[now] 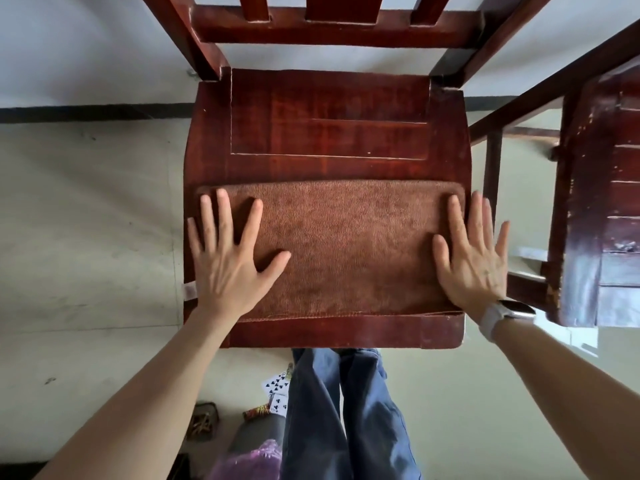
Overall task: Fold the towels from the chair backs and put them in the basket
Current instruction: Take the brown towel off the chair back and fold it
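A brown towel (346, 247), folded into a wide rectangle, lies flat on the front half of a dark red wooden chair seat (329, 133). My left hand (228, 261) presses flat on the towel's left end, fingers spread and straight. On the towel's right end rests my right hand (474, 261), also flat with spread fingers, and a pale watch sits on that wrist. A small white label sticks out at the towel's left edge. No basket is in view.
A second dark wooden chair (595, 202) stands close on the right. The chair back (339, 26) rises at the top. Playing cards (277, 386), a purple bag (249, 462) and small items lie on the pale floor beside my legs.
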A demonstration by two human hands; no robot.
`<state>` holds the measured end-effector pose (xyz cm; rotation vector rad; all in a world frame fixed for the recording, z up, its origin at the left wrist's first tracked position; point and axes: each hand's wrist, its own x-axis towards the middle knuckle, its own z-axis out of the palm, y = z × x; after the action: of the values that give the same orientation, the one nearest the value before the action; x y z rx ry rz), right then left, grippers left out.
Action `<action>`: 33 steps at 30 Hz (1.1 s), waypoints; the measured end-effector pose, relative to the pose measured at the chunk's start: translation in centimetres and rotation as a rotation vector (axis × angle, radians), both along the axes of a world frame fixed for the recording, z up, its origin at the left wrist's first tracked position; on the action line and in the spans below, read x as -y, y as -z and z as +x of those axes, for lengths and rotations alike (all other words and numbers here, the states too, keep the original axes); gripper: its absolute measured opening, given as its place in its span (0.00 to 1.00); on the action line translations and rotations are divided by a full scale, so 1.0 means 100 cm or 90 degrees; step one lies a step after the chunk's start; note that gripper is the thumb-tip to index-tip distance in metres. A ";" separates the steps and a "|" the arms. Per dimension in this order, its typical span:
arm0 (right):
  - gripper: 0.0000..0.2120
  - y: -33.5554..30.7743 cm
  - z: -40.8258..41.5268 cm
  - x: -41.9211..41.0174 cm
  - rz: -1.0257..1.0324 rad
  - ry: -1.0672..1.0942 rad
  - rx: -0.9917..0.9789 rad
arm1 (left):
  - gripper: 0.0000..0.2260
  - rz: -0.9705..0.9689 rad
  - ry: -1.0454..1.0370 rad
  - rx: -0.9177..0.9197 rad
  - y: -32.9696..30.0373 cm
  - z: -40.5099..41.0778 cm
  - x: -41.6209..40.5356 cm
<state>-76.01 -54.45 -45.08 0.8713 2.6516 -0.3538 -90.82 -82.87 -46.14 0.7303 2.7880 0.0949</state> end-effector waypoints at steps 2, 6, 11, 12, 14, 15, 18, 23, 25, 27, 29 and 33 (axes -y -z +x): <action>0.29 -0.005 0.007 -0.004 -0.036 0.027 0.021 | 0.35 -0.009 0.005 0.014 -0.003 0.000 -0.002; 0.30 -0.021 0.027 0.008 -0.038 -0.015 0.034 | 0.34 -0.013 -0.015 0.043 -0.011 0.004 -0.004; 0.32 -0.025 0.071 0.025 -0.083 -0.020 0.098 | 0.30 -0.010 -0.013 0.073 -0.015 0.039 0.010; 0.32 -0.025 0.076 0.025 -0.094 -0.003 0.102 | 0.30 -0.018 -0.019 0.078 -0.015 0.042 0.012; 0.31 -0.028 0.077 0.024 -0.101 0.034 0.073 | 0.30 -0.033 -0.026 0.082 -0.015 0.043 0.014; 0.30 -0.030 0.074 0.023 -0.098 0.061 0.038 | 0.30 -0.038 -0.026 0.084 -0.015 0.042 0.013; 0.18 -0.035 0.053 0.021 -0.072 0.190 -0.077 | 0.30 -0.060 -0.026 0.087 -0.017 0.041 0.010; 0.10 -0.033 0.011 0.018 -0.134 0.354 -0.048 | 0.32 -0.095 -0.013 0.098 -0.022 0.040 0.010; 0.11 -0.034 0.004 0.017 -0.137 0.376 0.009 | 0.32 -0.104 -0.008 0.104 -0.023 0.039 0.009; 0.11 -0.036 -0.002 0.015 -0.160 0.400 0.053 | 0.33 -0.110 -0.005 0.113 -0.025 0.039 0.008; 0.07 -0.040 -0.009 0.014 -0.180 0.401 0.080 | 0.33 -0.118 -0.005 0.125 -0.027 0.038 0.007; 0.03 -0.046 -0.011 0.017 -0.171 0.376 0.077 | 0.32 -0.120 -0.002 0.127 -0.031 0.036 0.008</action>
<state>-77.13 -56.10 -40.50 1.5104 2.1226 -0.7471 -87.26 -83.63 -43.05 0.6341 2.5658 -0.0883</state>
